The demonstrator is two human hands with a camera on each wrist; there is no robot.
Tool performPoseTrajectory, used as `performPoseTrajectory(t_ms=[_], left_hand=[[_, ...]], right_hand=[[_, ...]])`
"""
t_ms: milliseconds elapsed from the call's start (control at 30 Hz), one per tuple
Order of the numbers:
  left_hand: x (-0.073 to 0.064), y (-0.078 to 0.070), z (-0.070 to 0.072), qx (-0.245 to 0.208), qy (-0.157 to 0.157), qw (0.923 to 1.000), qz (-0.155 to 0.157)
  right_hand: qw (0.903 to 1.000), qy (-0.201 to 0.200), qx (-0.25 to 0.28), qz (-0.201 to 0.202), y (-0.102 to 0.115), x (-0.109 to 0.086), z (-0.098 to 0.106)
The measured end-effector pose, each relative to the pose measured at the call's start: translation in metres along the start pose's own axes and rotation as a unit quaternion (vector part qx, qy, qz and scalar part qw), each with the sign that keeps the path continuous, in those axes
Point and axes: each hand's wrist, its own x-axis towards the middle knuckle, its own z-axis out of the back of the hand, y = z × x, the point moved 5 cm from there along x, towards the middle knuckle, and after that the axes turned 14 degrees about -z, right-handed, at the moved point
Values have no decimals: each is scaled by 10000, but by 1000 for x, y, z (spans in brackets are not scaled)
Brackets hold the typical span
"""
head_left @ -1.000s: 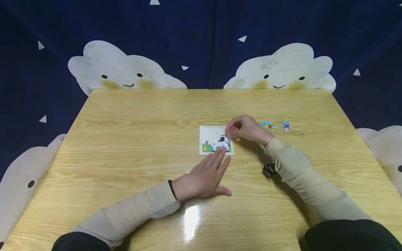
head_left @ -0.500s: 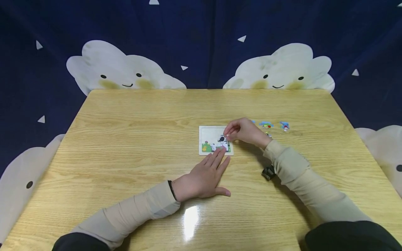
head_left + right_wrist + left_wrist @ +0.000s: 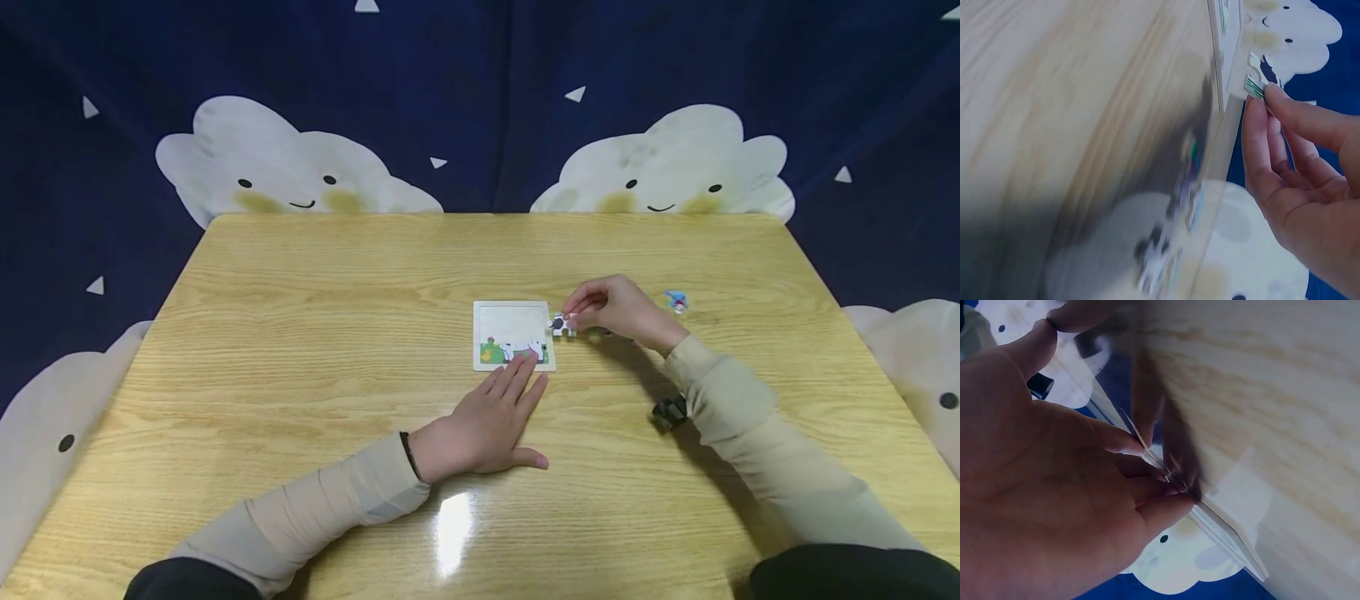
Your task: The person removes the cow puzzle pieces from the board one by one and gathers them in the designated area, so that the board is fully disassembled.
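Observation:
My left hand (image 3: 480, 429) lies with its fingers straight, the fingertips on the lower edge of a small white puzzle tray (image 3: 477, 333). Along the tray's bottom runs a row of fitted pieces (image 3: 491, 353) showing green ground and part of a cow; the area above it is bare white. Just right of the tray, my right hand (image 3: 622, 312) pinches a black-and-white puzzle piece (image 3: 562, 324) between thumb and fingers. In the right wrist view, this puzzle piece (image 3: 1255, 81) is raised over the table. The left wrist view shows fingertips against the tray edge (image 3: 1229, 540).
A loose blue puzzle piece (image 3: 677, 301) lies on the wooden table (image 3: 337, 333), right of my right hand. More loose pieces (image 3: 1154, 256) appear blurred in the right wrist view, mostly hidden by the hand in the head view. A dark blue curtain (image 3: 487, 100) with clouds hangs behind.
My right hand has lifted the black-and-white piece from over the tray and moved it right, beyond the tray's edge. The left hand stays on the tray.

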Motion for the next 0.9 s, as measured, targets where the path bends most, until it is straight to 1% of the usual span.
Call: performPoseTrajectory(t_ms=[167,367,600,767,900], left_hand=[[0,0,-2,-16,46,10000,5],[-1,0,-1,-18,-29,10000,-29],[0,1,-3,-100,-184,9997,-89],[0,0,-2,-138,-182,9997,-103],[-1,0,-1,-110,-133,9998,-69]], right_hand=[[9994,-5,228,-260,-16,-12,19],[9984,-134,263,-476,-35,-28,43],[9965,-433,146,-693,-62,-38,69],[9944,-591,-7,-880,-84,-44,84],[9931,-614,-43,-996,-99,-46,90]])
